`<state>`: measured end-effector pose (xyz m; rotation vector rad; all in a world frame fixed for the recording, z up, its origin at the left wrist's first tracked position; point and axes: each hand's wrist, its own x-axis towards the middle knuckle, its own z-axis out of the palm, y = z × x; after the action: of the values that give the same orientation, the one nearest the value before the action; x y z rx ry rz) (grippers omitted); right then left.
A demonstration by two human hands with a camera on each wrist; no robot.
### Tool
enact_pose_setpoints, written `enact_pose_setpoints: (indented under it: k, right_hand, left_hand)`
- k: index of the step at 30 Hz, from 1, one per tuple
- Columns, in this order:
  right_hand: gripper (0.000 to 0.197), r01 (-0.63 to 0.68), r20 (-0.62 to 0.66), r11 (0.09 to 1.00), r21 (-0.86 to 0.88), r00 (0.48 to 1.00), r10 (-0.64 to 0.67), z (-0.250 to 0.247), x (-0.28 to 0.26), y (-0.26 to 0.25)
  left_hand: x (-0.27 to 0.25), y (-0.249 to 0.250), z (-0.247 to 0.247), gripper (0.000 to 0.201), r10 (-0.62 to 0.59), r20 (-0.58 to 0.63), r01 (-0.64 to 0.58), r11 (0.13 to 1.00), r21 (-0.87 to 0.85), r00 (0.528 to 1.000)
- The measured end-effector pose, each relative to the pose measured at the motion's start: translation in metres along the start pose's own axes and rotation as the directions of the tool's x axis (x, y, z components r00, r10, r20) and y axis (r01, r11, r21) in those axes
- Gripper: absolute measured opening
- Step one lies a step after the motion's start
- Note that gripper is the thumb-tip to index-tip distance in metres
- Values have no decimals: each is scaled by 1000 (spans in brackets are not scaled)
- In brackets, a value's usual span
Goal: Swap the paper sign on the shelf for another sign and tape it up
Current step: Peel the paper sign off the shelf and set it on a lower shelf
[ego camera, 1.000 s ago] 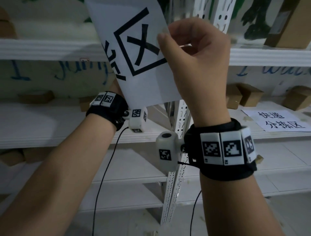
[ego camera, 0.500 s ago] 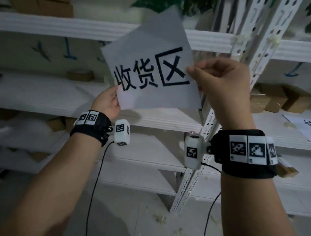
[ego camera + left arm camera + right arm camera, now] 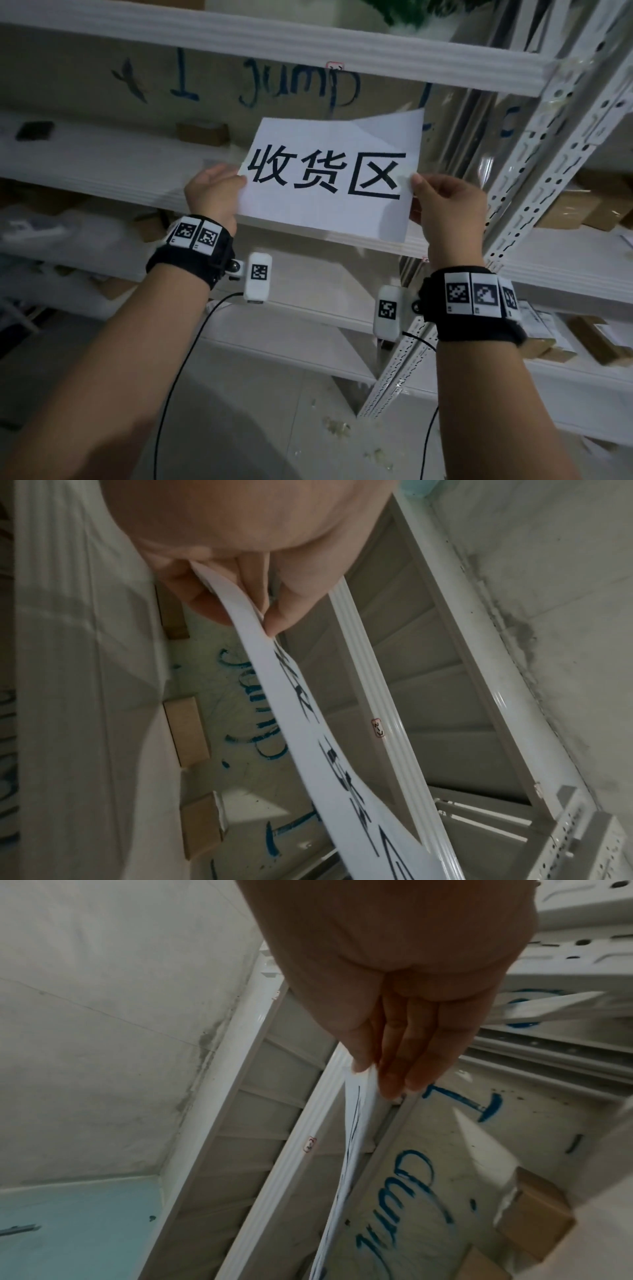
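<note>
White sign (image 3: pixel 329 178), black characters, dim grey-white shelving.
Shelf (image 3: pixel 274 37) and slotted post (image 3: pixel 534 164) white; wall (image 3: pixel 102 78) beige with blue hand lettering; boxes (image 3: pixel 202 132) brown; wristbands (image 3: pixel 191 260) black with black-and-white square-code tags; floor (image 3: pixel 257 428) pale grey.

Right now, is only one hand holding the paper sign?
No, the left hand pinches the paper sign at its left edge and the right hand pinches its right edge.

Paper sign (image 3: pixel 329 178) before shelf (image 3: pixel 102 171), between left hand (image 3: pixel 212 195) and right hand (image 3: pixel 448 209)
</note>
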<state>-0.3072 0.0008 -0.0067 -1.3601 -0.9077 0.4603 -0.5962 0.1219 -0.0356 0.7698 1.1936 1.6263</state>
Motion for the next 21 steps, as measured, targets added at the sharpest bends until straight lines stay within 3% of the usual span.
enact_pose_setpoints:
  k: [7, 10, 12, 21]
  right_hand:
    - [12, -103, -8, 991, 88, 995, 104, -4, -12, 35]
    - [47, -129, -18, 981, 143, 991, 133, -5, -3, 49]
    - [54, -145, -13, 977, 158, 989, 148, -2, 8, 56]
    - [53, -203, -62, 972, 115, 975, 211, 30, 89, 98]
  left_hand:
    - [2, -25, 5, 67, 67, 34, -68, 997, 32, 997]
    - [12, -43, 13, 69, 57, 33, -58, 997, 51, 998]
    - [21, -54, 21, 69, 35, 39, -38, 997, 68, 999]
    - [68, -84, 62, 69, -23, 8, 22, 989, 144, 1000]
